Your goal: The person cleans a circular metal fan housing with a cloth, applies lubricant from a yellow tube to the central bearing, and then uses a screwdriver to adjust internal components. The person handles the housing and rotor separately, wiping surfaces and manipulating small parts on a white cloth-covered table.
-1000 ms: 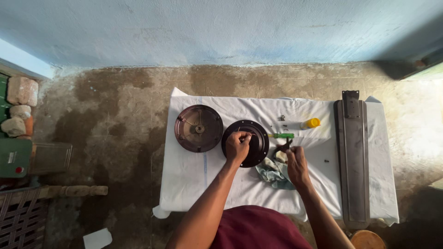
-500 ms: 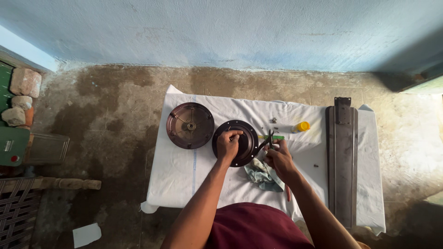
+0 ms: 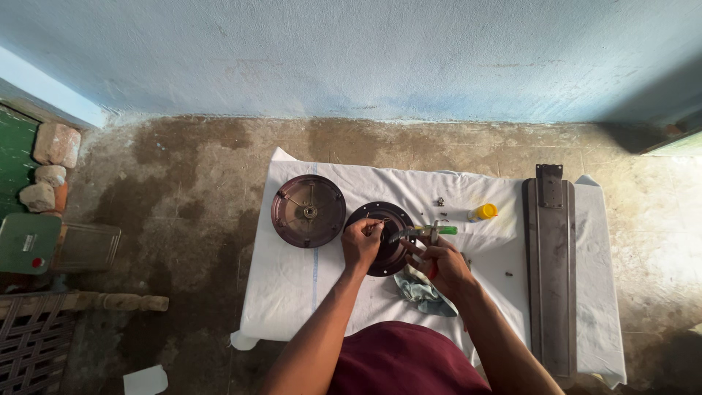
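On the white cloth [image 3: 307, 285], the left hand [image 3: 361, 245] presses closed fingers onto the dark round motor housing [image 3: 380, 238], while beside it the right hand [image 3: 442, 265] grips a green-handled tool [image 3: 431, 230] pointing at that disc. It looks heavy, rigid metal (best taken by its rim). Left of the grip, an open cover dish [image 3: 308, 211] holds only its hub; the yellow-capped bottle [image 3: 482, 212] lies beyond the tool.

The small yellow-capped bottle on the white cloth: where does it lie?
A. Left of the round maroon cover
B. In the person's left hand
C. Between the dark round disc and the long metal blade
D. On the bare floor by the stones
C: the yellow-capped bottle lies on the white cloth, right of the dark round disc and left of the long metal blade, apart from both hands.
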